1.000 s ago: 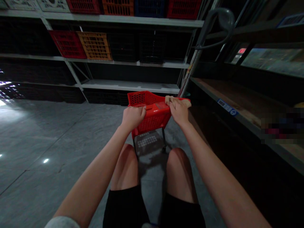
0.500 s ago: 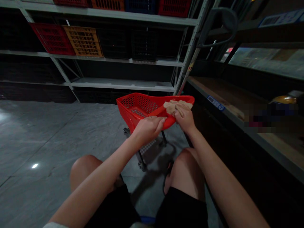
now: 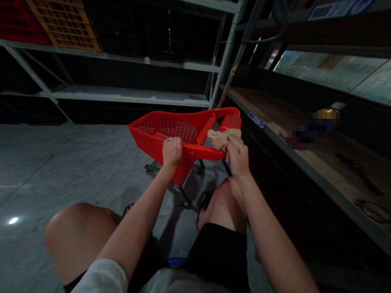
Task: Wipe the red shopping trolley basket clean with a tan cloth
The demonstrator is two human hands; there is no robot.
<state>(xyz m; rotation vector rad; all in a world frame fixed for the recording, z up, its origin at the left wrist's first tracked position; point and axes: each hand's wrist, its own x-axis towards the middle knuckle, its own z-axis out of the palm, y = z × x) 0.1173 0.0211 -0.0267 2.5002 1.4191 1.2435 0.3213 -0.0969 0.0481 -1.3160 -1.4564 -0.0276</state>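
Observation:
A small red plastic shopping cart (image 3: 146,140) with perforated sides stands on the floor in front of my knees. My left hand (image 3: 172,152) is closed over the cart's near side rim, its fingers curled to the inside. In my right hand (image 3: 237,156) is a crumpled beige cloth (image 3: 222,138), held at the near end of the cart's red handle. The cloth drapes over the handle frame, and the fingertips of that hand are partly hidden by it.
A metal rack (image 3: 131,95) with yellow (image 3: 65,24) and red crates (image 3: 21,20) stands behind the cart. On the right runs a wooden shelf (image 3: 330,167) bearing a blurred item and glasses (image 3: 372,209). Grey concrete floor (image 3: 61,162) spreads to the left.
My left hand has moved from the handle to the cart's side rim. The cart has turned, showing more of its near side. My right hand with the cloth has shifted to the handle's near end.

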